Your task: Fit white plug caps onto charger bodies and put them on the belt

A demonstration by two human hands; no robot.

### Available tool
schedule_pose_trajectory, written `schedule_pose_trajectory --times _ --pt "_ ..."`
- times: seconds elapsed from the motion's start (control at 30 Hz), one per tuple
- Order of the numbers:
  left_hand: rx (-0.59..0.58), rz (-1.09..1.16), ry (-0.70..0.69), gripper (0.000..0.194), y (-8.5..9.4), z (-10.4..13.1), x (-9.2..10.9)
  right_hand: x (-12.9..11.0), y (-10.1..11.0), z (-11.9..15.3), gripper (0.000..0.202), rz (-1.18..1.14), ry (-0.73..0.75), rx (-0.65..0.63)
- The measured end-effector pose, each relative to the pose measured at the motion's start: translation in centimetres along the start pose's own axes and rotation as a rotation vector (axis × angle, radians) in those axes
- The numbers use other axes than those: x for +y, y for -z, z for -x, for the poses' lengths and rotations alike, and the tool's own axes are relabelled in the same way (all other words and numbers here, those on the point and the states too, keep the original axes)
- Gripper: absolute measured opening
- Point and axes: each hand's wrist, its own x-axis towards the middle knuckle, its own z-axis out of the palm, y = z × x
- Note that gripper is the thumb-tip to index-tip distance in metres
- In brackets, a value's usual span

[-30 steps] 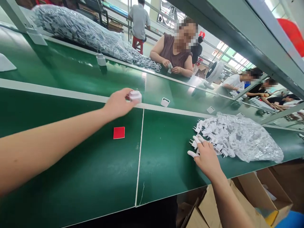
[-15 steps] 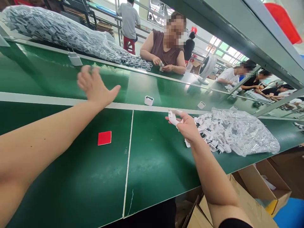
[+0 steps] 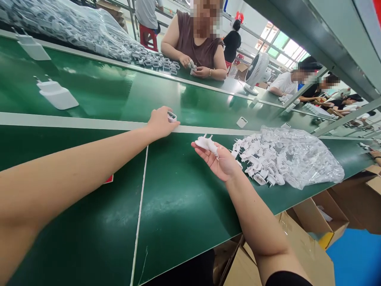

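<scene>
My left hand reaches across the white strip at the belt's edge. Its thumb and fingers close around a white, open-ended charger housing, partly hidden by the hand. Palm up, my right hand holds white two-pin plug pieces on its fingers, pins pointing up; how many is unclear. Just right of that hand lies a heap of similar white plug pieces, spilling from a clear plastic bag. Two white plug chargers, a nearer one and a farther one, lie on the green belt at left.
Another white housing sits on the belt to the right. Across it, a co-worker handles small white parts beside a large bag of grey-white parts. A red card shows under my left forearm. Cardboard boxes stand below the table's edge.
My left hand, spread over the belt before, has moved right and closed on the housing. Another charger now shows on the belt at left. My right hand has turned palm up.
</scene>
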Motion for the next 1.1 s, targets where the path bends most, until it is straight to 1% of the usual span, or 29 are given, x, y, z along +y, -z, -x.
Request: schedule_pose_trajectory --times 0.03,0.1,0.17,0.23,0.3,0.37,0.4,0.43,0.5,0.53,0.6,0.67,0.7,0.77,0.83,0.9,0.93,1.0,1.03,1.1 --pt "-0.039 0.049 -0.057 0.061 0.2 1.2 -0.1 0.0 0.1 0.0 0.017 0.027 0.008 0.017" --pt "-0.156 0.161 -0.147 0.070 0.6 4.3 -0.4 0.2 0.3 -0.1 0.024 0.097 0.024 0.066" --pt "-0.291 0.268 -0.189 0.076 1.0 7.6 -0.9 0.4 0.5 -0.2 0.027 0.187 0.054 0.128" --pt "-0.398 0.344 -0.222 0.077 1.3 10.5 -1.5 0.6 0.4 -0.2 0.029 0.263 0.097 0.165" --pt "-0.491 0.389 -0.262 0.074 1.6 12.7 -2.0 0.8 0.0 0.0 0.030 0.312 0.119 0.159" --pt "-0.569 0.416 -0.289 0.074 2.0 14.0 -2.5 1.0 -0.7 0.3 0.029 0.375 0.132 0.151" --pt "-0.583 0.423 -0.292 0.076 2.1 14.4 -2.7 1.1 -1.0 0.4 0.028 0.420 0.151 0.152" --pt "-0.575 0.424 -0.286 0.079 2.2 14.7 -2.9 1.1 -1.2 0.6 0.028 0.472 0.179 0.155" --pt "-0.497 0.418 -0.269 0.082 2.3 15.1 -3.3 1.3 -1.6 1.1 0.027 0.576 0.238 0.156" --pt "-0.454 0.415 -0.268 0.078 2.3 15.3 -3.5 1.4 -1.7 1.3 0.027 0.617 0.252 0.148" --pt "-0.400 0.421 -0.293 0.058 2.1 15.5 -3.8 1.5 -1.8 1.6 0.029 0.646 0.245 0.096" --pt "-0.392 0.445 -0.333 0.043 1.9 15.7 -3.9 1.7 -1.9 1.8 0.031 0.599 0.233 0.005" --pt "-0.392 0.459 -0.347 0.039 1.9 15.7 -3.9 1.9 -2.0 1.9 0.031 0.562 0.236 -0.043" --pt "-0.383 0.482 -0.358 0.039 1.7 15.7 -3.9 2.2 -2.2 1.9 0.026 0.509 0.263 -0.113" --pt "-0.381 0.496 -0.361 0.040 1.6 15.6 -3.9 2.4 -2.4 1.9 0.017 0.536 0.317 -0.135" --pt "-0.385 0.504 -0.364 0.040 1.5 15.5 -4.0 2.4 -2.5 2.0 0.011 0.645 0.386 -0.118" --pt "-0.385 0.509 -0.364 0.039 1.4 15.5 -4.0 2.3 -2.5 2.2 0.015 0.712 0.417 -0.093" --pt "-0.383 0.522 -0.360 0.039 1.3 15.4 -4.1 1.9 -2.6 2.6 0.031 0.819 0.475 -0.024" --pt "-0.381 0.526 -0.350 0.041 1.2 15.4 -4.1 1.7 -2.6 2.8 0.036 0.852 0.503 0.008" --pt "-0.381 0.532 -0.303 0.045 1.3 15.4 -4.0 1.4 -2.7 3.3 0.037 0.894 0.554 0.057"
